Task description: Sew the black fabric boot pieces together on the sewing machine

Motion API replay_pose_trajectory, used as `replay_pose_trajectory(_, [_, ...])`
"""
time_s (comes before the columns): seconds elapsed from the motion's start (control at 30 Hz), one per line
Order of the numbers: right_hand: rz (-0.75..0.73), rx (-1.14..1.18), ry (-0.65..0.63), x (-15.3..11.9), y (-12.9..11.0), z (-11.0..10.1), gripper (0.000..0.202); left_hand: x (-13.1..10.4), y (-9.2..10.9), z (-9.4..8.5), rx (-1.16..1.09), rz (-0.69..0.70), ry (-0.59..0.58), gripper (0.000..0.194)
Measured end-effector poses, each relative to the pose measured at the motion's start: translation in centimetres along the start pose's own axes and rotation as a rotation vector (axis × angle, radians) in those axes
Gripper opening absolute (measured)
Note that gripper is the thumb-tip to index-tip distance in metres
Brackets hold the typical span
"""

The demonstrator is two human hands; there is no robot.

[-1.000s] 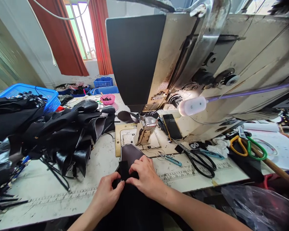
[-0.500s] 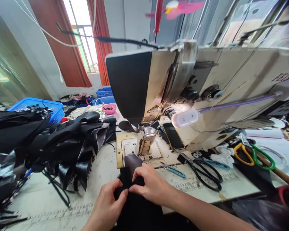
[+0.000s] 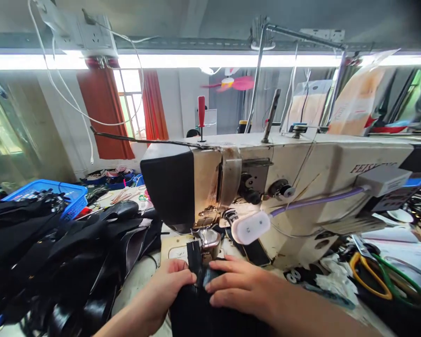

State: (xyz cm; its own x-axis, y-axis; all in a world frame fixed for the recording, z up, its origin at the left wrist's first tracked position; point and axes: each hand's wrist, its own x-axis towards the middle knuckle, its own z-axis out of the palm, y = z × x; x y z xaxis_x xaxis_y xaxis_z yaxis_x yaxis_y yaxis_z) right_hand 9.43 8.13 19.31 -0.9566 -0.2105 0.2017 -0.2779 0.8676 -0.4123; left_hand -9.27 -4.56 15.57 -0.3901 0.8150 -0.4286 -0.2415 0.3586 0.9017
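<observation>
My left hand (image 3: 173, 283) pinches a narrow black strip (image 3: 193, 255) between thumb and bent fingers. The strip's far end points toward the presser foot area of a sewing machine (image 3: 208, 238). Under both hands lies a larger black fabric piece (image 3: 199, 316), which hangs toward me. My right hand (image 3: 240, 285) rests on it with fingers stretched out and slightly apart, partly over a shiny dark patch. Just behind the fingertips stands the machine's needle area; the needle itself I cannot make out.
A heap of black pieces (image 3: 80, 252) covers the left side, with a blue basket (image 3: 75, 201) behind it. A white lamp (image 3: 251, 228) hangs low on the machine. Scissors with yellow and green handles (image 3: 372, 276) lie at the right, beside crumpled white paper (image 3: 337, 278).
The view has tilted up. My right hand has gone from a pinch to lying with stretched fingers on the fabric. The strip's end now reaches closer to the presser foot area.
</observation>
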Motion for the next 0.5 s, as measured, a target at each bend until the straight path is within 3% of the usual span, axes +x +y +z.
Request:
replay_pose_trajectory(0.23, [0.04, 0.035, 0.084, 0.5, 4.5, -2.6, 0.037, 5.1, 2.9, 1.2, -0.048, 0.068, -0.019, 0.011])
replay_pose_trajectory(0.43, [0.052, -0.041, 0.136, 0.2, 6.8, -1.3, 0.046, 5.7, 3.3, 0.6, -0.077, 0.057, -0.031, 0.019])
replay_pose_trajectory(0.5, [0.072, -0.105, 0.207, 0.2, 7.3, -0.4, 0.041, 5.7, 3.0, 0.4, -0.088, 0.034, -0.023, 0.021])
